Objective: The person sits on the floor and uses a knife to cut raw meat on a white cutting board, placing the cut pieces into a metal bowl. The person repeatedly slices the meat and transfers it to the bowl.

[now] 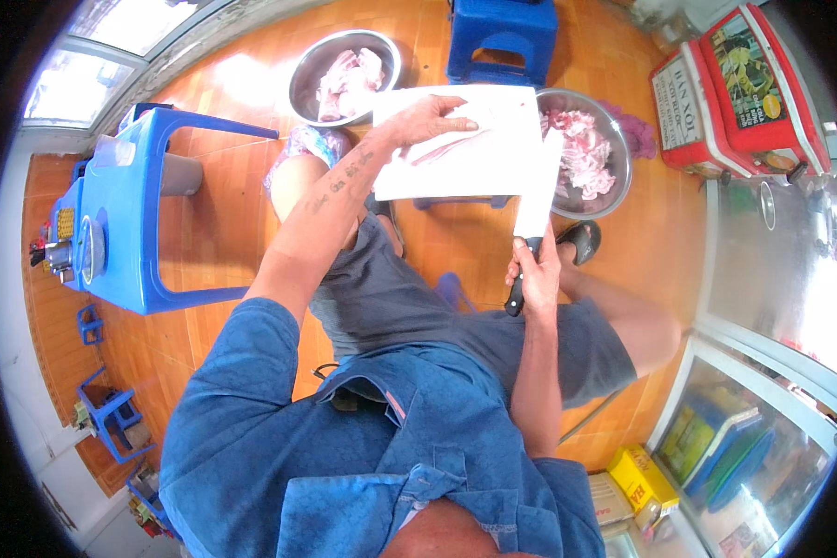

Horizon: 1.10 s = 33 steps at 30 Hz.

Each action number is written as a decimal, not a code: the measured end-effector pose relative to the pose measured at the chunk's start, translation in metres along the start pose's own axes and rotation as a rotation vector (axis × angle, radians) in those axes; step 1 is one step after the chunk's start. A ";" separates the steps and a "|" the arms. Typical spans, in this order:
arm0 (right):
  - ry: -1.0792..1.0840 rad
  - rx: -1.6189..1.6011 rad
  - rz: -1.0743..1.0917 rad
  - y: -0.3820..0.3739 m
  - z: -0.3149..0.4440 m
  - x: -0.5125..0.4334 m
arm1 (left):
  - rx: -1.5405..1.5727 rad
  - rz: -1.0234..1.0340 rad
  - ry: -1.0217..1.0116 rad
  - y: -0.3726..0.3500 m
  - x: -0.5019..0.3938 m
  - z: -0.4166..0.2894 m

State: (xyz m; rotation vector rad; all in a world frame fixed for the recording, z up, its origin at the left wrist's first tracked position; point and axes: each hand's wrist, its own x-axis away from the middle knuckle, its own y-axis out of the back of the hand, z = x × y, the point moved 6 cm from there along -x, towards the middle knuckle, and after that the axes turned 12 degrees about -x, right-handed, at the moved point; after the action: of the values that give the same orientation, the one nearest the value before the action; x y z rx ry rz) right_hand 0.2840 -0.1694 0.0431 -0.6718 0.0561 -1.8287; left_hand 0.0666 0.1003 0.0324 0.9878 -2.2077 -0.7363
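Note:
My left hand (429, 120) lies over a piece of raw meat (438, 148) on a white cutting board (404, 183), with thumb and fingers apart; whether it grips the meat is hard to tell in the glare. In my right hand (538, 272) is the black handle of a large knife (538, 192). Its broad blade points away from me, over the board's right edge. Beyond the board at the upper left, a metal bowl (296, 87) holds large pieces of raw meat. Another metal bowl (626, 164), to the right of the board, holds smaller cut meat.
A blue plastic stool (502, 35) stands beyond the board. At the left is a blue plastic table (129, 230) with containers on it. Red cooler boxes (729, 157) are at the upper right, near glass panels. A yellow box (642, 478) sits at the lower right.

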 end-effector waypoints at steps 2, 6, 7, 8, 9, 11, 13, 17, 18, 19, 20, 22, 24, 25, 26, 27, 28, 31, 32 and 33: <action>0.028 -0.025 0.055 -0.007 0.004 0.001 | -0.255 -0.037 0.020 -0.004 0.003 0.017; -0.048 0.034 0.087 -0.015 0.006 0.009 | -0.268 -0.306 -0.081 -0.028 0.013 0.033; -0.105 0.215 0.076 -0.011 0.000 0.006 | -0.161 -0.407 -0.107 -0.026 0.017 0.026; -0.011 0.507 0.075 -0.003 -0.011 0.001 | -0.183 -0.396 -0.141 -0.034 0.012 0.028; -0.023 0.603 0.099 -0.012 -0.009 -0.002 | -0.212 -0.393 -0.158 -0.046 0.011 0.043; -0.035 0.799 0.127 -0.025 -0.002 -0.007 | -0.237 -0.413 -0.198 -0.053 0.008 0.052; 0.266 0.853 0.187 -0.031 -0.002 -0.012 | -0.224 -0.446 -0.233 -0.060 0.012 0.050; 0.221 0.841 0.153 -0.074 0.051 -0.019 | -0.193 -0.464 -0.249 -0.052 0.019 0.046; 0.333 0.847 0.146 -0.076 0.051 -0.017 | -0.123 -0.467 -0.214 -0.050 0.025 0.033; 0.449 0.850 0.148 -0.075 0.046 -0.018 | -0.056 -0.477 -0.174 -0.049 0.027 0.029; 0.565 0.853 0.150 -0.072 0.039 -0.018 | -0.114 -0.468 -0.213 -0.050 0.026 0.030; 0.361 0.894 0.154 -0.052 0.004 -0.024 | -0.237 -0.453 -0.286 -0.051 0.024 0.039; 0.151 0.949 0.136 -0.034 -0.026 -0.022 | -0.233 -0.480 -0.285 -0.055 0.022 0.041; 0.207 0.983 0.131 -0.032 -0.029 -0.021 | -0.230 -0.491 -0.285 -0.057 0.022 0.041; 0.262 1.016 0.126 -0.030 -0.033 -0.021 | -0.233 -0.485 -0.280 -0.058 0.021 0.041; 0.320 1.049 0.121 -0.035 -0.030 -0.020 | -0.236 -0.480 -0.278 -0.057 0.020 0.041; 0.267 1.098 0.122 -0.036 -0.032 -0.020 | -0.240 -0.476 -0.275 -0.057 0.020 0.041; 0.171 1.213 0.131 -0.039 -0.031 -0.023 | -0.260 -0.504 -0.265 -0.057 0.020 0.042; 0.170 1.227 0.134 -0.040 -0.031 -0.020 | -0.262 -0.509 -0.265 -0.055 0.018 0.042; 0.163 1.241 0.134 -0.041 -0.033 -0.016 | -0.260 -0.509 -0.265 -0.055 0.019 0.038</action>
State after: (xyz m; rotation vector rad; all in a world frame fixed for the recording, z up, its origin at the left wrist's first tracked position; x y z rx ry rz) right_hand 0.2371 -0.1493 0.0235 0.3521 -0.8369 -1.4172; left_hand 0.0542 0.0628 -0.0252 1.3964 -2.0092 -1.4154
